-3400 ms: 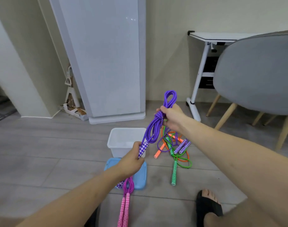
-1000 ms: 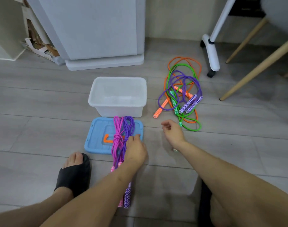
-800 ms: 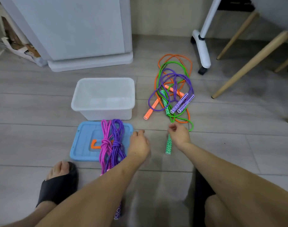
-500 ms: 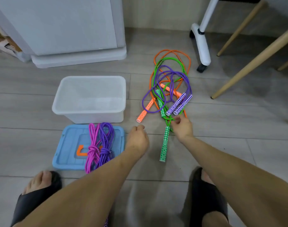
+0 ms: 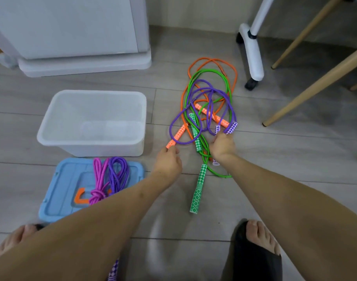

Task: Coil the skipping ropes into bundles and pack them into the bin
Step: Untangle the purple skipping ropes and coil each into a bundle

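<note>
right hand grips the purple rope's handles in the tangled pile right of the bin, left hand beside it, fingers loosely curled, near the orange handle.

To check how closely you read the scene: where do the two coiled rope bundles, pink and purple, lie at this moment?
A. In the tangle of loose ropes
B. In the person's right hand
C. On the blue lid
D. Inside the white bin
C: the pink bundle and purple bundle lie side by side on the blue lid, in front of the white bin, which holds no rope.
</note>
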Demonstrator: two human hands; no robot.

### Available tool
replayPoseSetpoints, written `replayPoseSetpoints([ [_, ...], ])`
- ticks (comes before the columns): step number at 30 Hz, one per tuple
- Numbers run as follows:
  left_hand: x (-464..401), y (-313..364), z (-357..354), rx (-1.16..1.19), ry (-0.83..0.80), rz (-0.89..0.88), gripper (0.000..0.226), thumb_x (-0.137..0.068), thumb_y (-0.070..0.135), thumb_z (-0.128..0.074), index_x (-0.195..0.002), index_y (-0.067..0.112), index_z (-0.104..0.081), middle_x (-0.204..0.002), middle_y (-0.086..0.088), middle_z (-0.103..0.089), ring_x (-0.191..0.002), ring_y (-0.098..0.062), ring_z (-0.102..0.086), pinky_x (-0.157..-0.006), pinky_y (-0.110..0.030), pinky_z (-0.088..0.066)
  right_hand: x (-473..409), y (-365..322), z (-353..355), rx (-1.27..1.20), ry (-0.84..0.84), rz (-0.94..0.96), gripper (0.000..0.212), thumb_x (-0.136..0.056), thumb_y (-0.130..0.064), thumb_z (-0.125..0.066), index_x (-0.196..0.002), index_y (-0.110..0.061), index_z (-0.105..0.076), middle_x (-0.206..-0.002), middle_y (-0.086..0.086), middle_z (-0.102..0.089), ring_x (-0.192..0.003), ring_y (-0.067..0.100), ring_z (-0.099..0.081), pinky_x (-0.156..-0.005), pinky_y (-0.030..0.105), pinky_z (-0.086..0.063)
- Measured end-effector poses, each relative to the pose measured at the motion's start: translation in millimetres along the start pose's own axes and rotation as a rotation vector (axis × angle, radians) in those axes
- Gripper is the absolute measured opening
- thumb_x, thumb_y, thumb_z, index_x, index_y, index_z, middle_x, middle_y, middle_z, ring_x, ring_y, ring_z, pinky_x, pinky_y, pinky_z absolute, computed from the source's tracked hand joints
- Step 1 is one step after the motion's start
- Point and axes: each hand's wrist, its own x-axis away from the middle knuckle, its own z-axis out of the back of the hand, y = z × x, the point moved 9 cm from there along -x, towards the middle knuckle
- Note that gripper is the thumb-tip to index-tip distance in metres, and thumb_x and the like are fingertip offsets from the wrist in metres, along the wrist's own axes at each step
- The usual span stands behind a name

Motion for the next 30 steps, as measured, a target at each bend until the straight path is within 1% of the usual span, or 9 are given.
replayPoseSetpoints([
  [4,15.3,0.2,25.2,-0.007,-0.028,0.054,0.029,-0.097,0.009,-0.047,-0.123,0.003,-0.058,-0.124,-0.024,-0.056,-0.114,-0.04,-0.056,-0.099,-0.037,-0.04,18.1,1.5,13.4,-0.293,-0.06,-0.097,0.044,-0.088,-0.007,-0.063,-0.13,-0.015,-0.05,-0.113,0.014,-0.062,-0.106,0.034,-0.062,-0.089,0.037,-0.049],
  [7,32.3,16.6,57.3,-0.028,-0.033,0.047,0.027,-0.098,0.008,-0.047,-0.121,0.002,-0.059,-0.12,-0.027,-0.061,-0.115,-0.041,-0.055,-0.095,-0.038,-0.04,40.9,-6.6,30.6,-0.589,-0.128,-0.106,0.056,-0.077,-0.016,-0.073,-0.132,-0.02,-0.06,-0.106,0.006,-0.069,-0.098,0.028,-0.066,-0.09,0.04,-0.056],
  [10,55.4,42.9,103.5,-0.024,-0.015,0.028,0.025,-0.098,0.013,-0.049,-0.117,0.003,-0.062,-0.117,-0.025,-0.067,-0.112,-0.039,-0.06,-0.092,-0.039,-0.046,75.9,-26.7,66.0,-0.784,-0.186,-0.04,0.027,-0.069,-0.011,-0.074,-0.095,-0.019,-0.073,-0.078,0.002,-0.068,-0.075,0.023,-0.063,-0.072,0.039,-0.056],
  [12,74.4,66.6,138.5,-0.011,0.011,-0.006,0.026,-0.099,0.015,-0.049,-0.117,0.004,-0.063,-0.115,-0.023,-0.068,-0.11,-0.037,-0.062,-0.09,-0.037,-0.047,107.6,-46.2,109.0,-0.842,-0.169,0.039,0.028,-0.081,0.008,-0.068,-0.097,-0.015,-0.07,-0.075,0.001,-0.063,-0.069,0.018,-0.057,-0.066,0.036,-0.051],
  [16,112.6,117.8,208.7,0.027,0.054,-0.072,0.026,-0.101,0.015,-0.047,-0.119,0.006,-0.063,-0.113,-0.019,-0.07,-0.108,-0.035,-0.063,-0.086,-0.033,-0.045,167.7,-84.9,197.4,-0.832,-0.131,0.255,0.04,-0.086,0.016,-0.063,-0.12,-0.005,-0.06,-0.088,0.0,-0.064,-0.075,0.009,-0.059,-0.068,0.021,-0.052],
  [19,152.2,155.0,252.1,0.165,0.063,-0.132,0.03,-0.105,0.024,-0.043,-0.116,0.007,-0.065,-0.107,-0.014,-0.072,-0.103,-0.031,-0.064,-0.088,-0.035,-0.047,229.3,-114.7,249.2,-0.788,-0.166,0.418,0.042,-0.085,0.013,-0.069,-0.121,-0.007,-0.058,-0.092,0.004,-0.062,-0.074,0.01,-0.059,-0.066,0.018,-0.052],
  [22,197.8,188.7,285.1,0.455,0.034,-0.158,0.043,-0.107,0.043,-0.036,-0.115,0.01,-0.063,-0.101,-0.007,-0.07,-0.088,-0.021,-0.059,-0.078,-0.033,-0.046,292.8,-137.4,277.2,-0.643,-0.219,0.556,0.046,-0.083,0.013,-0.072,-0.12,-0.008,-0.056,-0.091,0.005,-0.06,-0.073,0.014,-0.058,-0.057,0.019,-0.052],
  [25,234.5,216.6,314.8,0.592,0.005,-0.194,0.055,-0.103,0.058,-0.036,-0.117,0.013,-0.064,-0.102,-0.006,-0.073,-0.087,-0.016,-0.064,-0.08,-0.034,-0.047,340.2,-148.9,290.2,-0.464,-0.241,0.643,0.044,-0.078,0.006,-0.078,-0.112,-0.012,-0.058,-0.087,-0.002,-0.057,-0.056,0.002,-0.052,-0.051,0.015,-0.044],
  [30,276.3,236.8,339.4,0.642,0.027,-0.271,0.009,-0.102,0.021,-0.053,-0.105,0.013,-0.058,-0.095,-0.012,-0.07,-0.08,-0.018,-0.063,-0.079,-0.033,-0.045,379.6,-154.0,328.4,-0.287,-0.049,0.748,0.041,-0.074,-0.002,-0.081,-0.1,-0.025,-0.059,-0.082,-0.009,-0.055,-0.061,0.002,-0.047,-0.064,0.023,-0.044],
])
